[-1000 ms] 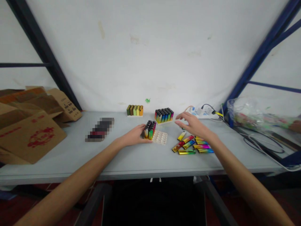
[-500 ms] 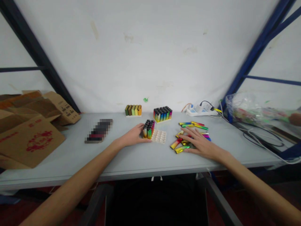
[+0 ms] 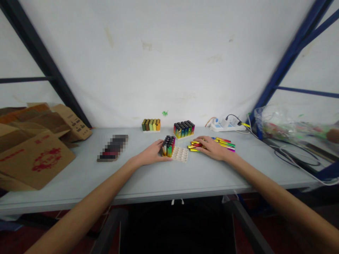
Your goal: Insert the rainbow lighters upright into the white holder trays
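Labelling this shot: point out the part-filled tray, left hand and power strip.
Part-filled tray (image 3: 180, 155), head view: its empty cups.
Left hand (image 3: 151, 154), head view: its back.
Power strip (image 3: 230, 128), head view: its white casing.

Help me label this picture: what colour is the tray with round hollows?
The tray is off-white, clearest in the head view.

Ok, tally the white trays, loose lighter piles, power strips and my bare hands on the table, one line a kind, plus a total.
White trays: 3 (back left tray, back right tray, part-filled tray)
Loose lighter pile: 1
Power strip: 1
Bare hands: 2 (left hand, right hand)
Total: 7
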The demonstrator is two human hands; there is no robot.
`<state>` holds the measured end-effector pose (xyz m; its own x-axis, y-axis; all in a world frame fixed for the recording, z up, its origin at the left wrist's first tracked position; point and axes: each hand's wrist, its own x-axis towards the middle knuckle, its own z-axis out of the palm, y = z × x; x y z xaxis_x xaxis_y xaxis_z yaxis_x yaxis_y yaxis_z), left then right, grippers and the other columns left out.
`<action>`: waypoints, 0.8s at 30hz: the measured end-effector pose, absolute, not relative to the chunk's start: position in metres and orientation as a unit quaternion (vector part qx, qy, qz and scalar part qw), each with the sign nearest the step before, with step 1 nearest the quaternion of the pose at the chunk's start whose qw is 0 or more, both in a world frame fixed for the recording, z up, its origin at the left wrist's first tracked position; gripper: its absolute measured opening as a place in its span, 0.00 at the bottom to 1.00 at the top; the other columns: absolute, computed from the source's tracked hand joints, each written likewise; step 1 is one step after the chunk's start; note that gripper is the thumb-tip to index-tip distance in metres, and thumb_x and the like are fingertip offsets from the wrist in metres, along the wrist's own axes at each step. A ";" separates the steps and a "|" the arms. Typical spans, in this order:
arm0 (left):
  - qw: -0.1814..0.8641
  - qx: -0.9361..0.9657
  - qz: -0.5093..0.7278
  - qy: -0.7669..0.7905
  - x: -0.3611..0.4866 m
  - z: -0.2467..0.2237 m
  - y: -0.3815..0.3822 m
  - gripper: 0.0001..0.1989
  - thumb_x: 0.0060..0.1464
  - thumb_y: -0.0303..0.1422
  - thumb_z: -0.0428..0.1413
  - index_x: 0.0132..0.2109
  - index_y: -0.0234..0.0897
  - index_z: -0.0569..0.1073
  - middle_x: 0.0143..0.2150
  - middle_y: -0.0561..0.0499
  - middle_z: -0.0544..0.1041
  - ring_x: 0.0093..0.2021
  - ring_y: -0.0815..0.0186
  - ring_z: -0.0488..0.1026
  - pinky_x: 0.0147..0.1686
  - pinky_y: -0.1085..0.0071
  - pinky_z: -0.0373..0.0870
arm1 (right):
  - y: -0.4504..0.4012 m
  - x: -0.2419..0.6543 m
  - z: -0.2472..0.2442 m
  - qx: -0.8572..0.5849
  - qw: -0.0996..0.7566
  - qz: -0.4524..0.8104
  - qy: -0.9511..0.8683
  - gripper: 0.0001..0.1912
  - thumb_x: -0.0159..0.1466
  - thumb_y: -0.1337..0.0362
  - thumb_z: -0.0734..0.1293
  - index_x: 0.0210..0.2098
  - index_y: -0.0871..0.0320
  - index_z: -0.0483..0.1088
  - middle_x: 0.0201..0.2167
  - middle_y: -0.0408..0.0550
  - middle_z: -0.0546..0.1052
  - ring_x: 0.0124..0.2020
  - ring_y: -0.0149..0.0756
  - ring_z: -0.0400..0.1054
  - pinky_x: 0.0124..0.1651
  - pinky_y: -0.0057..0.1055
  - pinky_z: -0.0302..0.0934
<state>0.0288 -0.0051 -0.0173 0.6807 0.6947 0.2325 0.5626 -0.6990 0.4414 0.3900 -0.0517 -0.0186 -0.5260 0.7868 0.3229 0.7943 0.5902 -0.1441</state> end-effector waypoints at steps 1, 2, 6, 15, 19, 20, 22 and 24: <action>0.169 0.901 0.194 0.349 0.029 -0.018 -0.005 0.42 0.48 0.61 0.64 0.60 0.35 0.73 0.61 0.38 0.72 0.62 0.44 0.69 0.68 0.53 0.63 | -0.046 0.393 -0.013 -0.463 0.187 -0.018 -0.866 0.29 0.75 0.45 0.53 0.65 0.53 0.66 0.61 0.59 0.71 0.63 0.50 0.65 0.67 0.50 0.60; 0.169 0.901 0.193 0.349 0.029 -0.018 -0.004 0.42 0.48 0.61 0.64 0.59 0.35 0.73 0.61 0.38 0.72 0.62 0.44 0.70 0.68 0.53 0.63 | -0.040 0.398 -0.007 -0.477 0.195 -0.026 -0.857 0.29 0.75 0.46 0.53 0.64 0.55 0.68 0.61 0.60 0.72 0.63 0.51 0.66 0.67 0.50 0.60; 0.178 0.900 0.195 0.346 0.028 -0.017 -0.005 0.41 0.47 0.60 0.64 0.59 0.36 0.74 0.61 0.39 0.72 0.62 0.45 0.70 0.68 0.53 0.62 | -0.017 0.430 0.028 -0.547 0.173 -0.016 -0.819 0.28 0.75 0.49 0.54 0.56 0.60 0.74 0.54 0.62 0.78 0.55 0.51 0.73 0.63 0.46 0.63; 0.189 0.899 0.199 0.341 0.028 -0.016 -0.005 0.40 0.48 0.60 0.65 0.59 0.36 0.74 0.60 0.40 0.72 0.61 0.47 0.70 0.68 0.53 0.63 | 0.002 0.502 0.032 -0.718 -0.013 0.096 -0.689 0.33 0.66 0.43 0.66 0.60 0.61 0.74 0.56 0.61 0.79 0.50 0.51 0.77 0.49 0.40 0.72; 0.177 0.904 0.184 0.342 0.029 -0.015 -0.005 0.40 0.50 0.59 0.64 0.59 0.35 0.74 0.60 0.38 0.71 0.62 0.46 0.69 0.68 0.54 0.62 | -0.004 0.520 0.026 -0.716 0.003 0.107 -0.690 0.32 0.63 0.44 0.68 0.57 0.60 0.76 0.54 0.60 0.80 0.50 0.51 0.77 0.50 0.39 0.71; 0.176 0.905 0.181 0.343 0.029 -0.014 -0.006 0.40 0.50 0.59 0.64 0.59 0.34 0.74 0.61 0.38 0.71 0.62 0.46 0.69 0.68 0.54 0.62 | -0.005 0.523 0.025 -0.714 -0.003 0.124 -0.689 0.31 0.62 0.44 0.70 0.55 0.59 0.77 0.53 0.58 0.81 0.50 0.51 0.77 0.49 0.39 0.72; 0.177 0.904 0.181 0.344 0.029 -0.014 -0.006 0.39 0.50 0.59 0.64 0.59 0.34 0.74 0.61 0.38 0.71 0.62 0.46 0.69 0.68 0.53 0.61 | -0.006 0.526 0.022 -0.710 -0.014 0.162 -0.686 0.30 0.58 0.46 0.72 0.53 0.57 0.78 0.51 0.56 0.82 0.48 0.49 0.78 0.48 0.38 0.72; 0.178 0.903 0.184 0.346 0.029 -0.013 -0.006 0.39 0.49 0.58 0.64 0.59 0.35 0.74 0.61 0.38 0.71 0.62 0.46 0.69 0.68 0.53 0.61 | -0.007 0.526 0.019 -0.707 -0.008 0.181 -0.684 0.30 0.56 0.46 0.74 0.52 0.57 0.78 0.50 0.55 0.82 0.46 0.48 0.78 0.46 0.37 0.72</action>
<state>0.0287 -0.0062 -0.0132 0.6932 0.6895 0.2099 0.5583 -0.6979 0.4487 0.5260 -0.0068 0.0192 -0.0004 0.9637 -0.2669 0.9692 -0.0654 -0.2373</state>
